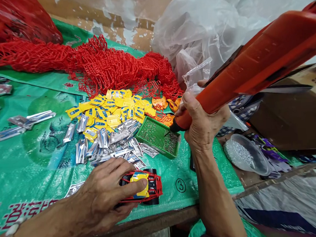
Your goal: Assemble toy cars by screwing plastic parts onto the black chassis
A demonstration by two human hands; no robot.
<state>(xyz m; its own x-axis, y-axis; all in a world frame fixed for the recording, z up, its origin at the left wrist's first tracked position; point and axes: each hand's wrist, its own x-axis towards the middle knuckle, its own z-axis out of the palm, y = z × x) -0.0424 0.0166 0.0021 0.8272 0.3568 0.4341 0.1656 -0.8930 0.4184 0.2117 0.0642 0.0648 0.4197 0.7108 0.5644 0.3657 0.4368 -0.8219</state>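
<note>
My left hand is closed around a toy car with a red frame, a yellow panel and black wheels, close to the table's front edge. In my right hand is an orange-red electric screwdriver, slanting down to the left. Its dark tip reaches into a green basket that holds many small screws. Silver panels lie just beyond the car, and yellow panels are heaped behind them.
Red plastic frames form a long pile along the back. Orange parts lie behind the basket. To the right stand a clear bowl of small metal pieces and a cardboard box. Plastic bags bulge at the back.
</note>
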